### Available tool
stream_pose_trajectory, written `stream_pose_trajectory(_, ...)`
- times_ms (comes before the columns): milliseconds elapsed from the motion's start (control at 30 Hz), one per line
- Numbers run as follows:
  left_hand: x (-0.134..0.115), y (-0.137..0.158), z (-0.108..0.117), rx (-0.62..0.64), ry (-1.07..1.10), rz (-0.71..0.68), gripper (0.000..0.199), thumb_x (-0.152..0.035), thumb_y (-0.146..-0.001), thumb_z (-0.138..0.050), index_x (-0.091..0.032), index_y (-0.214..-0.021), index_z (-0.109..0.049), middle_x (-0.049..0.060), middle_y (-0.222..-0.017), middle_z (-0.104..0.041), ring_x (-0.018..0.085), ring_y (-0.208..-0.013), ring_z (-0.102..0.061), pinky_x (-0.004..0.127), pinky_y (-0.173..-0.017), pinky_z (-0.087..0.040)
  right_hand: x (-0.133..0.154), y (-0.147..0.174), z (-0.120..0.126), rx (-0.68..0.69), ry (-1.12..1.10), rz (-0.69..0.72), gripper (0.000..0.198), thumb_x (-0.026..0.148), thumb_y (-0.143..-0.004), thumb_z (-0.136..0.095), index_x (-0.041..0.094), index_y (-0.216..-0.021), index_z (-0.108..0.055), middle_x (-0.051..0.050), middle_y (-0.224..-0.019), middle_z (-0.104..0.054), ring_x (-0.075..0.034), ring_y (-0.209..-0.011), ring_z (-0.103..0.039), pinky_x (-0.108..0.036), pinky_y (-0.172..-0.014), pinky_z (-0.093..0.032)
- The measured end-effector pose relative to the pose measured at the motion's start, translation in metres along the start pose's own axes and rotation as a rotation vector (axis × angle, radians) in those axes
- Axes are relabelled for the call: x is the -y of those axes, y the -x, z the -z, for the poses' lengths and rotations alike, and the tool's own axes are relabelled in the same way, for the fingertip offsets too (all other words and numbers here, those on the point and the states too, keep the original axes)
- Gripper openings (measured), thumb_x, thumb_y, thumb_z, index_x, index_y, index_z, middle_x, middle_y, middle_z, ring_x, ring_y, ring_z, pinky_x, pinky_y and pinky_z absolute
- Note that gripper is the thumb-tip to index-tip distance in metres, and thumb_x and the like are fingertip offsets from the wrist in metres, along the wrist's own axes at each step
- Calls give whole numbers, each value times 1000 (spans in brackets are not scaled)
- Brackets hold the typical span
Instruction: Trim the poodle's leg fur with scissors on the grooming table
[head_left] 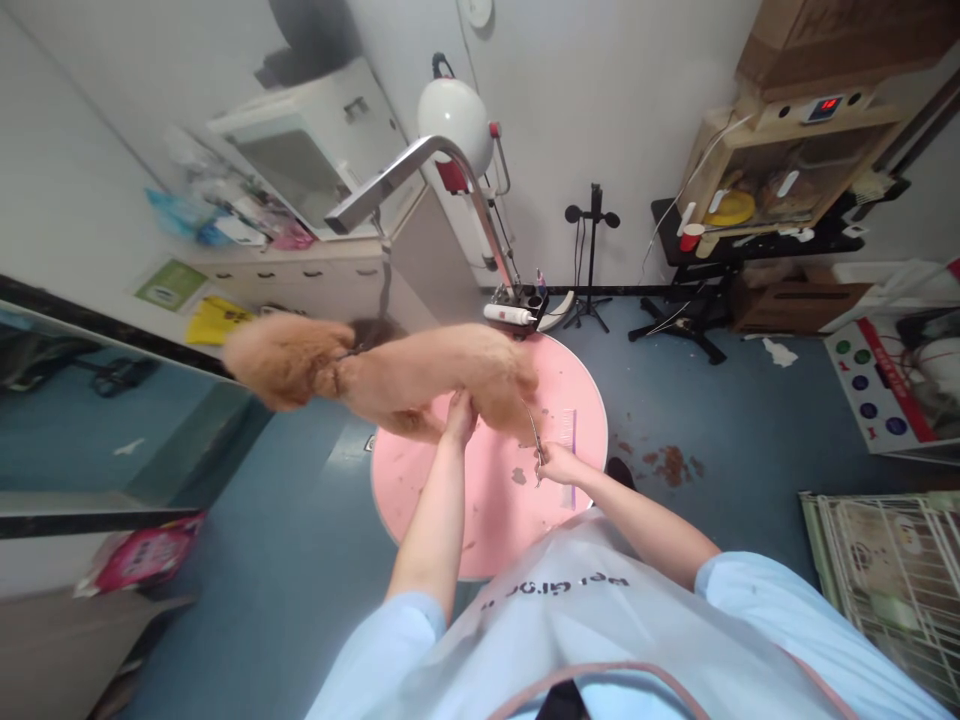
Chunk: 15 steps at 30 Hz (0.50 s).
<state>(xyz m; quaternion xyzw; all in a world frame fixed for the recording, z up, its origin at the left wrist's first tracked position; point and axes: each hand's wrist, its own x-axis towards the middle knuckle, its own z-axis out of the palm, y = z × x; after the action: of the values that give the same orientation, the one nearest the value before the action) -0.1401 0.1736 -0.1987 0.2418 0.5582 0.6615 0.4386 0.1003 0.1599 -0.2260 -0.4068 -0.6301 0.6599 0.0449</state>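
The dog stands on the round pink table, which is the landmark. The left hand is closed on a hind leg; the right hand grips scissors just beside it. I think the blades should stay flat to the coat, the leg steady. Fur clippings lie on the blue floor right of the table; a comb lies on the table's right edge.

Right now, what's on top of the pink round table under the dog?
On the pink table the dog stands, with loose fur clumps and a purple comb. The left hand holds the dog; the right hand grips scissors. The tabletop beneath the dog's body is hidden.
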Motion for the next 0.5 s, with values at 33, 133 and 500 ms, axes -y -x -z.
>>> stream_pose_trajectory(33,0,0,0,8,10,4,28,-34,-77,-60,-11,-93,-60,18,-102,-64,23,-100,-54,33,-90,-44,-1,0,0,0,12,-5,23,8,-57,-71,17,-75,-60,4,-63,-62,-12,-60,-57,-20,-53,-39)
stream_pose_trajectory(133,-1,0,0,10,28,-5,29,-32,-76,-60,-11,-95,-61,18,-101,-65,24,-103,-54,34,-92,-44,-5,0,1,8,27,-12,21,12,-60,-72,17,-76,-59,4,-63,-62,-12,-61,-57,-20,-52,-39)
stream_pose_trajectory(500,-1,-4,7,12,41,12,24,-33,-76,-61,-11,-86,-60,16,-88,-64,25,-103,-52,35,-95,-45,-10,0,10,51,41,-29,20,13,-62,-69,17,-77,-56,4,-62,-61,-10,-59,-57,-18,-53,-40)
